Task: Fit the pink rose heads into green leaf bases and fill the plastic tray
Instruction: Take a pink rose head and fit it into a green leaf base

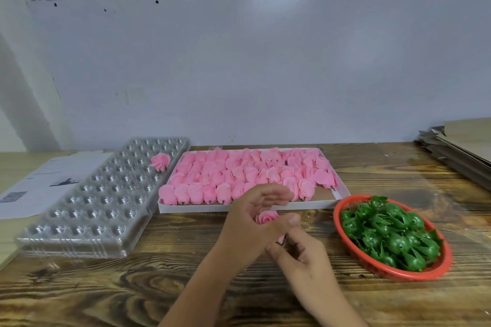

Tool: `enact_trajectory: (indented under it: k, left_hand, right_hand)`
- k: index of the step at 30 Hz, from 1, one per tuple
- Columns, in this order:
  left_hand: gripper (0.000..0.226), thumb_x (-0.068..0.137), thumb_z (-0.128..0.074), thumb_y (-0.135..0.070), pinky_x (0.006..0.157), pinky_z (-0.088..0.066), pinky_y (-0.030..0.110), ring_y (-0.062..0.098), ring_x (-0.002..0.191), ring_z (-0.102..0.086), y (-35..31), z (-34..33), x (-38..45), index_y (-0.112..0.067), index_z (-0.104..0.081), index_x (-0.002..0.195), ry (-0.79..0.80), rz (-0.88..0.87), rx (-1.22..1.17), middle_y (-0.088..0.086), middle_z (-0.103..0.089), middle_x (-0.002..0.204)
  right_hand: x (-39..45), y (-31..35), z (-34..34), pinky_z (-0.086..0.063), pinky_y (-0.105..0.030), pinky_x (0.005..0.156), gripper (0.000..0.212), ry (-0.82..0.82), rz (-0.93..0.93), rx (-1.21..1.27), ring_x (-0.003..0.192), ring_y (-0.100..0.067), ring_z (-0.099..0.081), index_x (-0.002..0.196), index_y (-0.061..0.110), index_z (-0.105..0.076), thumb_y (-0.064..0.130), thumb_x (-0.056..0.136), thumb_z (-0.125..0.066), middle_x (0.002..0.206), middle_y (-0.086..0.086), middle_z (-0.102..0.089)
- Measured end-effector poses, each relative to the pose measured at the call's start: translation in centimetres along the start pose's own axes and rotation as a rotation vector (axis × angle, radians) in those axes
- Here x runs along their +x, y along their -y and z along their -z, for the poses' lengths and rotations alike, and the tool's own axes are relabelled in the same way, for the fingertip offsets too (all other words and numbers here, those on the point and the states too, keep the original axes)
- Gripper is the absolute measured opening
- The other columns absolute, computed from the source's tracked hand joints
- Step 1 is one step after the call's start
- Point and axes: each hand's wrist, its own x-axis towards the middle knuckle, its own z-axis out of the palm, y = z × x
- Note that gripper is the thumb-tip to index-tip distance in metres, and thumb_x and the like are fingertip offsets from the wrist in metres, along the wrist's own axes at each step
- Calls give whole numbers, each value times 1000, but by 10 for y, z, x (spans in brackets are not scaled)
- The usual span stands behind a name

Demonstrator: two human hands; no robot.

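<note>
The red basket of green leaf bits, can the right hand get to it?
Probably yes: the red basket sits open-topped just beside the right hand, nothing between them. But that hand already pinches something at the rose.

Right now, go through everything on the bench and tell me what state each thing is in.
Plastic tray: nearly empty, one finished rose seated.
White box: mostly full of loose pink rose heads.
Red basket: heaped with green leaf bases.
Left hand: holds a pink rose head.
Right hand: pinches something beneath it; blurred.
</note>
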Motion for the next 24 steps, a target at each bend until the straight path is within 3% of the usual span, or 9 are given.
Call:
enact_trajectory:
  k: [4,6,8,11,14,17,20,22,24]
  left_hand:
    - [4,77,-75,-41,71,-53,10,-3,83,-71,-7,0,1,-39,-77,80,18,-9,-6,-11,-77,105]
    - [4,79,-75,-37,79,-54,14,3,93,-72,-6,-2,0,-39,-78,78,53,-15,14,-10,-77,101]
    - [8,81,-75,-34,80,-55,16,7,94,-73,-4,-3,-1,-42,-77,78,86,-16,22,-10,-78,100]
    - [8,82,-76,-35,78,-57,18,9,92,-73,1,-2,-3,-43,-78,84,101,-3,37,-10,-77,101]
    - [19,82,-80,-30,82,-55,17,8,99,-71,6,-1,-4,-35,-76,100,120,15,74,-12,-75,107]
    - [44,75,-83,-38,87,-53,16,4,111,-66,8,1,-5,-46,-66,115,180,64,79,-18,-70,120]
    - [69,70,-85,-48,92,-51,13,-2,121,-59,6,4,-5,-55,-52,131,215,116,23,-29,-59,131]
    - [58,74,-77,-63,94,-50,14,-2,124,-58,1,6,-2,-48,-59,127,129,73,-26,-27,-62,130]
    - [33,82,-66,-63,92,-49,12,-1,119,-62,-7,7,2,-44,-73,107,37,19,-34,-22,-68,124]
  right_hand:
    - [2,-1,1,-52,-39,68,35,30,25,-30,68,-21,-58,117,47,-65,44,83,-64,85,-11,-69]
    - [1,-1,0,-54,-38,70,31,22,15,-24,71,-14,-64,112,47,-67,43,82,-65,86,-8,-71]
    - [0,-1,0,-57,-49,81,28,24,-4,20,86,-24,-70,109,38,-71,37,81,-66,92,-7,-74]
    - [-1,1,1,-55,-53,81,21,29,17,39,89,-31,-70,105,26,-75,20,86,-68,92,-9,-75]
    - [0,2,2,-58,-34,81,27,-3,36,66,92,-19,-71,103,33,-76,14,87,-66,95,0,-76]
    - [2,8,2,-52,-16,81,27,1,36,59,96,-6,-69,107,41,-72,27,86,-61,101,9,-75]
    - [3,7,3,-54,-25,72,20,-8,58,84,85,-6,-68,103,40,-73,39,88,-60,92,8,-75]
    - [2,4,3,-51,-43,69,22,5,56,100,77,-28,-63,106,42,-73,33,87,-66,87,-2,-73]
    - [2,0,2,-51,-46,74,25,51,51,90,81,-35,-61,109,38,-73,29,86,-67,91,-7,-73]
